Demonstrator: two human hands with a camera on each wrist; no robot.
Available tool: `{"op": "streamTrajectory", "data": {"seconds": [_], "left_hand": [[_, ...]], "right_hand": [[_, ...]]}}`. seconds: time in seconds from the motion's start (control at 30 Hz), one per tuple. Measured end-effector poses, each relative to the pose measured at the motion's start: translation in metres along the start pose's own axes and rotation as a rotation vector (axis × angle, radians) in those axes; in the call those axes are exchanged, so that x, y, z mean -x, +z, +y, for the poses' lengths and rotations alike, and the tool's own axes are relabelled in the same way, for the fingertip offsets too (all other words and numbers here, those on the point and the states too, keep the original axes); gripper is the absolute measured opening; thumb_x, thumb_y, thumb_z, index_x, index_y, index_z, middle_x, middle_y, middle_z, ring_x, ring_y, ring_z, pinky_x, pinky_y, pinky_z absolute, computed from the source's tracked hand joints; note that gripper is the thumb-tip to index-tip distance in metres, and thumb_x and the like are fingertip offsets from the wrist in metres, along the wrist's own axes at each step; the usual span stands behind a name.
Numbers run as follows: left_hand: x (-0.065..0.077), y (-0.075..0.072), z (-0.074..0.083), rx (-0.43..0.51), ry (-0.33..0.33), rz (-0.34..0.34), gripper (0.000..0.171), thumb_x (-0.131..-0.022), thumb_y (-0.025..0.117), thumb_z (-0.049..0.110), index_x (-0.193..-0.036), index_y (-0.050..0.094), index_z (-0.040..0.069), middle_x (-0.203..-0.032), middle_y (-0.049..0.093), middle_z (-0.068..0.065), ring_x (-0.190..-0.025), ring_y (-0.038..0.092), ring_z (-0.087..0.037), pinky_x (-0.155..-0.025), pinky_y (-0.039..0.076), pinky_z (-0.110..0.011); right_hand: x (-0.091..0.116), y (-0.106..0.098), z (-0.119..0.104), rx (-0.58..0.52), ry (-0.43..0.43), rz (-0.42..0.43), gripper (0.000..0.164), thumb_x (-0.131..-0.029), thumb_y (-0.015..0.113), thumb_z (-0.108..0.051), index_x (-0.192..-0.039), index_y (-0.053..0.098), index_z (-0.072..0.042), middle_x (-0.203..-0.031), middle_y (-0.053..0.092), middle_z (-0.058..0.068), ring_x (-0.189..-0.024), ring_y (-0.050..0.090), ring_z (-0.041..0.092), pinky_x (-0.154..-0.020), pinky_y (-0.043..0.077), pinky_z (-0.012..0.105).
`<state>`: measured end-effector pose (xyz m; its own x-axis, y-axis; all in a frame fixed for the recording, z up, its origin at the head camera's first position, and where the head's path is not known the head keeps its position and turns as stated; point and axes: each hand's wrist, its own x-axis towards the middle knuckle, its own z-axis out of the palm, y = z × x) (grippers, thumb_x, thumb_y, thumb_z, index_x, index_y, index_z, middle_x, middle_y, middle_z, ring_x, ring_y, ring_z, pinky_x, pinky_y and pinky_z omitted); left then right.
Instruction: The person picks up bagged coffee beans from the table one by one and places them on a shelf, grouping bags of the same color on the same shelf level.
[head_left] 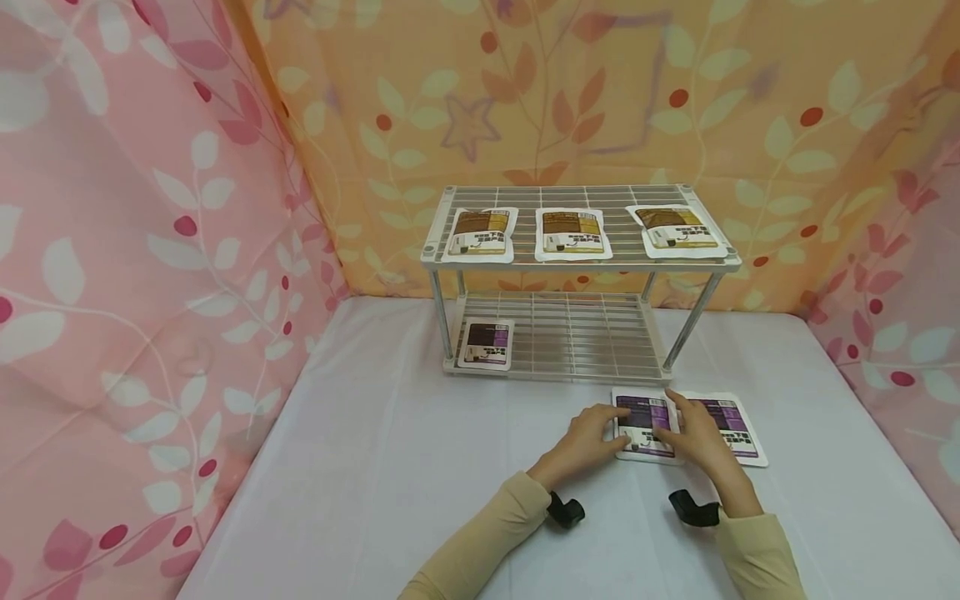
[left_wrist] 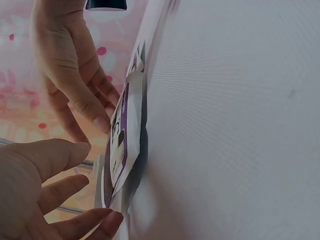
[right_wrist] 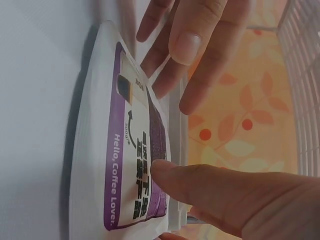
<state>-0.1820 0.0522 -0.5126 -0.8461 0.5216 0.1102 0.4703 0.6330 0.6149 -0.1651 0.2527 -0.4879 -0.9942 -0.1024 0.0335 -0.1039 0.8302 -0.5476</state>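
On the white table lies a white coffee pouch (head_left: 647,425) with a purple and black label; "Hello, Coffee Lover" reads along its edge in the right wrist view. My left hand (head_left: 592,439) is at its left side, fingers spread and fingertips right at the edge. My right hand (head_left: 701,433) holds the pouch at its right side, thumb (right_wrist: 172,175) on the printed face and fingers reaching to the far edge. Partly behind this hand is a second purple pouch (head_left: 738,433).
Behind the pouches stands a white two-tier wire rack (head_left: 570,333). Three brown-labelled pouches lie along its upper shelf, including a middle one (head_left: 573,234). Another purple pouch (head_left: 486,344) sits at the lower shelf's left end. Floral curtains (head_left: 187,250) enclose the table.
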Motion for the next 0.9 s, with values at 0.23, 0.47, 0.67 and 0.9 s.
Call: {"op": "streamTrajectory", "data": {"seconds": [0.23,0.47,0.67,0.9], "left_hand": [[0.002,-0.005,-0.001,0.042,0.018,0.027,0.04,-0.09,0.06,0.028,-0.128,0.056,0.018,-0.128,0.055,-0.002,-0.117,0.05,-0.014,-0.096,0.042,-0.029],[0.004,-0.008,-0.007,0.064,0.005,0.049,0.037,-0.09,0.06,0.025,-0.126,0.058,0.016,-0.132,0.051,-0.01,-0.119,0.05,-0.02,-0.097,0.043,-0.029],[0.003,-0.01,-0.012,0.043,-0.006,0.068,0.039,-0.088,0.063,0.023,-0.127,0.058,0.017,-0.137,0.046,-0.014,-0.122,0.048,-0.024,-0.099,0.042,-0.031],[0.004,-0.016,-0.015,0.03,-0.025,0.097,0.04,-0.086,0.065,0.022,-0.125,0.059,0.019,-0.14,0.044,-0.015,-0.128,0.043,-0.027,-0.103,0.039,-0.036]], "right_hand": [[0.0,0.002,-0.005,-0.008,-0.007,-0.002,0.072,-0.079,0.071,-0.016,-0.135,0.034,0.011,-0.112,0.043,0.042,-0.085,0.054,0.04,-0.074,0.045,0.06],[-0.002,0.007,-0.014,-0.043,-0.039,0.025,0.07,-0.078,0.07,-0.014,-0.135,0.036,0.01,-0.118,0.039,0.043,-0.093,0.052,0.049,-0.078,0.043,0.063],[-0.007,0.012,-0.02,-0.055,-0.101,0.062,0.068,-0.077,0.07,-0.008,-0.133,0.038,0.012,-0.122,0.038,0.043,-0.109,0.041,0.056,-0.088,0.036,0.066],[-0.013,0.017,-0.026,-0.043,-0.122,0.085,0.067,-0.076,0.072,-0.007,-0.132,0.04,0.012,-0.122,0.039,0.042,-0.112,0.039,0.056,-0.091,0.034,0.066]]}}
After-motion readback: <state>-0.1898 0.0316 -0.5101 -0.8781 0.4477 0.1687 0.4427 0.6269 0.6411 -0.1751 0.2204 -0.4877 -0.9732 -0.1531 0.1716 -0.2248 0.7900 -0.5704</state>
